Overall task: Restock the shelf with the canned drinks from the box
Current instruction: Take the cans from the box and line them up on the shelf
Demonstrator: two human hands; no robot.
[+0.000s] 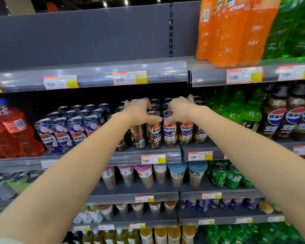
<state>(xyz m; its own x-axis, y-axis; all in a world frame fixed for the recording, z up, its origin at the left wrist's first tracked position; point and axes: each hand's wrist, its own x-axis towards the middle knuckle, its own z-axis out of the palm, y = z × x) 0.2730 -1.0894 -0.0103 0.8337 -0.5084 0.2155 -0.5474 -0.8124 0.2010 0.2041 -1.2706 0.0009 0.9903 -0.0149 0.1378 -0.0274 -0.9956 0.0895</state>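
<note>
Fingers (pixel 145 101) atop brown cans (pixel 169 135), grey shelf (pixel 127 158)

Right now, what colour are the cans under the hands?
The cans: dark brown, red-white-blue roundel, yellow lettering. Best in head view.

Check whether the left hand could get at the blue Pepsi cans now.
Probably yes: the blue Pepsi cans stand at the open shelf front, just beside the left hand, with nothing in front of them. That hand first has to leave the brown Pepsi cans.
</note>
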